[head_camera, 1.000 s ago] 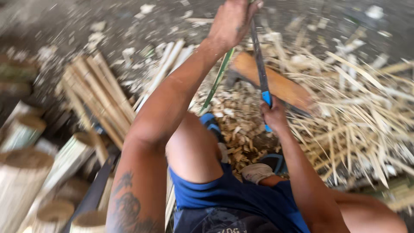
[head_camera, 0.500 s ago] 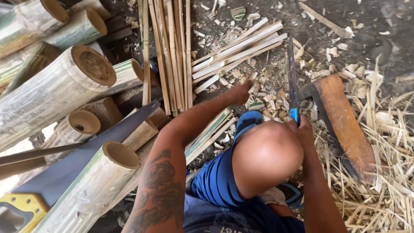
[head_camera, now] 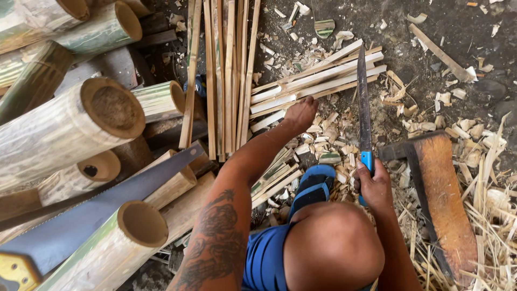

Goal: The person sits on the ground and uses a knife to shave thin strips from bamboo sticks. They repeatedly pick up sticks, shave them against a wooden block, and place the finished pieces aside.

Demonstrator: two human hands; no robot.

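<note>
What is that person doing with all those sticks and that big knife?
A person sits among bamboo. The right hand holds a long knife by its blue grip, blade pointing away. The left hand reaches down to a pile of split bamboo strips on the ground. Thick bamboo poles and a saw lie at the left, a wooden block at the right.

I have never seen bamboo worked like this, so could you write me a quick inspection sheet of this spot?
Surface: bare dark ground, strewn with chips.
Job's things: split bamboo strips in a bundle; long knife with a blue handle, blade pointing away.
Clutter: bamboo shavings, straw-like slivers, wooden chopping block.
Hands: left hand reaches onto the strips; right hand grips the knife handle.
Cables: nothing seen.
Surroundings: hollow bamboo logs stacked at left, a handsaw lying across them, upright slats, a blue sandal.
</note>
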